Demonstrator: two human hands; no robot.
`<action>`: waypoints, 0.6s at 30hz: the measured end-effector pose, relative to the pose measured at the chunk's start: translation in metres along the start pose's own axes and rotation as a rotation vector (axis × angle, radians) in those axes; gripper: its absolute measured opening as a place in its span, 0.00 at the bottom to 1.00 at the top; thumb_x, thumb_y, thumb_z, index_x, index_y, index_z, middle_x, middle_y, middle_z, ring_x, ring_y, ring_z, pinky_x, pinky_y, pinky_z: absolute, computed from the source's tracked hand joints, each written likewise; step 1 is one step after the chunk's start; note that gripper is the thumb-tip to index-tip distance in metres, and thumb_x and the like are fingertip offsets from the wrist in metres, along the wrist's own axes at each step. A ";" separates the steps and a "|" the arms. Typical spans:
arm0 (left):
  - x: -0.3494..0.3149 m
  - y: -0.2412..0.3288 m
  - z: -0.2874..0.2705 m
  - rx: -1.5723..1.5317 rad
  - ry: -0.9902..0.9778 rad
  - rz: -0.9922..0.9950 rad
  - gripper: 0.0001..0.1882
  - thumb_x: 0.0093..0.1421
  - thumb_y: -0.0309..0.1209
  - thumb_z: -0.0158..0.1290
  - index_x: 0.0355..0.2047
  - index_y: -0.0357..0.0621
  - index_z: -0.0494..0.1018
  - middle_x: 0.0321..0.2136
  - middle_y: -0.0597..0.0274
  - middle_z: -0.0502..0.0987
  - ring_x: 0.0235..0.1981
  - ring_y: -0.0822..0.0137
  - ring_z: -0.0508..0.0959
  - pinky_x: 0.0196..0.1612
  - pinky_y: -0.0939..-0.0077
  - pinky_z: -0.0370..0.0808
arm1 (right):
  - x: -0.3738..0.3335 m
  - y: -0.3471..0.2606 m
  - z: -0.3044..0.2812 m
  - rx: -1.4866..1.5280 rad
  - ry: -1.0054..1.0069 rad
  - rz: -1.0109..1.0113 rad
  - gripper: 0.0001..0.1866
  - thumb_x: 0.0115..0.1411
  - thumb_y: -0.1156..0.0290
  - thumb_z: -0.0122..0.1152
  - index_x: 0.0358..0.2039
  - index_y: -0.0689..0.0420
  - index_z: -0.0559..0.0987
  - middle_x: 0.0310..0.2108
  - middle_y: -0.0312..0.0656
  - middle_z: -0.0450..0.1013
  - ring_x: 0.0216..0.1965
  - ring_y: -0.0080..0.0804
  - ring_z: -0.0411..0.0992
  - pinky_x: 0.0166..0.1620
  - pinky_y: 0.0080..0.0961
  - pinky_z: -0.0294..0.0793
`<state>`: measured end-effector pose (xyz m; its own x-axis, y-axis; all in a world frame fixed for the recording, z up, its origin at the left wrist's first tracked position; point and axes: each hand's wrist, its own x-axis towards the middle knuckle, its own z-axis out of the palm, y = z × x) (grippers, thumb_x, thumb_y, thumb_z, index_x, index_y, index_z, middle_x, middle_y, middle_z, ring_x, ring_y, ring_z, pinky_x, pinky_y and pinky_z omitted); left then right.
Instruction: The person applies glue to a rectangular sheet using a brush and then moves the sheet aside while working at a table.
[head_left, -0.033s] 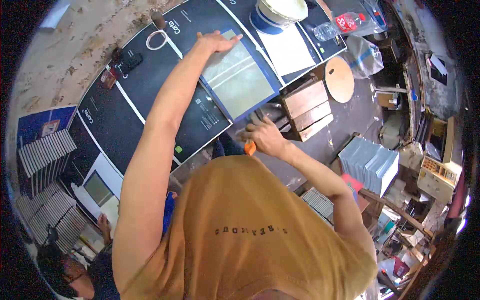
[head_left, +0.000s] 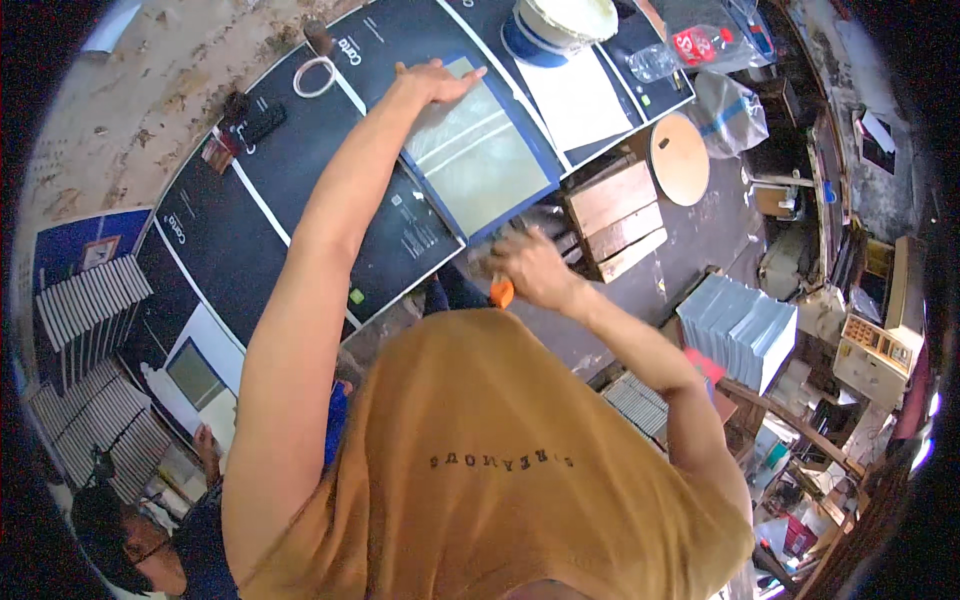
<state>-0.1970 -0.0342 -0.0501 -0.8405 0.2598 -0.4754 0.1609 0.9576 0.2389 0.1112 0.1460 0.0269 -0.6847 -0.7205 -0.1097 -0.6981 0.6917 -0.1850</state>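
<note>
A blue-bordered cover sheet [head_left: 485, 165] with grey-green boards and two pale stripes lies on the black-topped table [head_left: 400, 225], its near corner at the table's edge. My left hand [head_left: 432, 83] rests flat on its far end, fingers spread and holding nothing. Just off the near edge of the table, my right hand [head_left: 540, 268] is closed round a tool with an orange handle [head_left: 501, 292]. Motion smears the fingers and the tool's working end, so its kind cannot be made out.
A white-and-blue bucket [head_left: 545, 40] of pale paste stands on white paper [head_left: 575, 110] at the far right, near a plastic bottle [head_left: 655, 63]. Right of the table are a wooden crate [head_left: 615, 215], a round lid [head_left: 680, 158] and stacked sheets [head_left: 740, 320]. Lower left, another person handles a similar cover [head_left: 197, 377].
My right hand has shifted very slightly with the orange-handled tool and is more blurred. My left hand stays in place on the cover sheet. The other person's head has moved a little.
</note>
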 end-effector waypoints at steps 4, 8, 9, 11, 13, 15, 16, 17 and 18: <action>-0.010 0.015 -0.019 0.022 -0.158 0.083 0.53 0.57 0.79 0.19 0.70 0.57 0.60 0.73 0.54 0.49 0.73 0.49 0.50 0.70 0.31 0.39 | 0.055 0.051 -0.023 0.062 0.256 0.148 0.18 0.57 0.66 0.56 0.49 0.42 0.82 0.44 0.32 0.75 0.49 0.34 0.71 0.48 0.36 0.67; -0.006 0.011 -0.011 0.005 -0.104 0.049 0.55 0.56 0.80 0.19 0.69 0.58 0.61 0.73 0.54 0.49 0.74 0.50 0.49 0.70 0.32 0.39 | 0.054 0.074 0.001 0.066 0.075 -0.012 0.17 0.54 0.67 0.58 0.46 0.41 0.81 0.42 0.32 0.75 0.48 0.33 0.72 0.48 0.35 0.69; -0.006 0.010 -0.012 0.015 -0.103 0.046 0.55 0.56 0.80 0.19 0.69 0.56 0.61 0.73 0.54 0.49 0.74 0.50 0.49 0.70 0.32 0.39 | 0.042 0.071 0.005 0.091 -0.039 -0.110 0.17 0.53 0.68 0.60 0.45 0.41 0.82 0.41 0.33 0.75 0.47 0.33 0.72 0.48 0.35 0.69; -0.010 0.012 -0.009 0.005 -0.110 0.042 0.56 0.55 0.80 0.20 0.69 0.55 0.61 0.73 0.54 0.49 0.74 0.50 0.48 0.70 0.32 0.39 | 0.008 0.066 0.003 0.050 -0.168 -0.119 0.17 0.51 0.68 0.62 0.43 0.41 0.82 0.39 0.33 0.75 0.47 0.34 0.73 0.47 0.35 0.69; -0.010 0.014 -0.015 -0.013 -0.121 0.016 0.53 0.58 0.77 0.23 0.69 0.54 0.61 0.72 0.57 0.53 0.74 0.54 0.50 0.71 0.39 0.38 | -0.012 0.065 -0.015 0.071 -0.248 -0.237 0.16 0.50 0.69 0.62 0.42 0.42 0.82 0.38 0.33 0.74 0.47 0.34 0.73 0.47 0.36 0.69; -0.011 0.013 -0.021 -0.031 -0.119 -0.010 0.53 0.58 0.77 0.23 0.69 0.53 0.61 0.72 0.57 0.53 0.74 0.54 0.50 0.71 0.39 0.38 | 0.009 0.064 -0.046 0.030 -0.364 -0.136 0.18 0.51 0.69 0.61 0.44 0.43 0.82 0.40 0.34 0.74 0.49 0.34 0.72 0.48 0.36 0.68; -0.013 0.016 -0.021 -0.031 -0.124 -0.015 0.53 0.58 0.77 0.23 0.69 0.51 0.62 0.72 0.57 0.54 0.74 0.54 0.51 0.71 0.39 0.38 | 0.019 0.068 -0.050 0.048 -0.119 -0.076 0.19 0.52 0.69 0.60 0.47 0.43 0.81 0.42 0.34 0.74 0.50 0.34 0.72 0.48 0.36 0.68; -0.015 0.017 -0.020 -0.044 -0.124 -0.022 0.53 0.58 0.77 0.23 0.69 0.51 0.62 0.72 0.57 0.54 0.74 0.54 0.51 0.71 0.39 0.38 | 0.030 0.073 -0.050 0.070 0.127 -0.017 0.20 0.53 0.69 0.59 0.49 0.44 0.81 0.44 0.35 0.74 0.51 0.35 0.71 0.48 0.37 0.68; -0.016 0.018 -0.018 -0.054 -0.082 -0.031 0.53 0.59 0.77 0.23 0.68 0.51 0.63 0.72 0.57 0.54 0.73 0.54 0.51 0.71 0.39 0.38 | 0.034 0.081 -0.038 0.054 0.094 0.003 0.21 0.57 0.68 0.56 0.53 0.44 0.79 0.48 0.35 0.75 0.52 0.36 0.71 0.49 0.36 0.68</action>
<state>-0.1898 -0.0234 -0.0229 -0.7992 0.2412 -0.5506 0.1049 0.9579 0.2673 0.0237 0.1791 0.0454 -0.7050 -0.7089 -0.0187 -0.6856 0.6881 -0.2378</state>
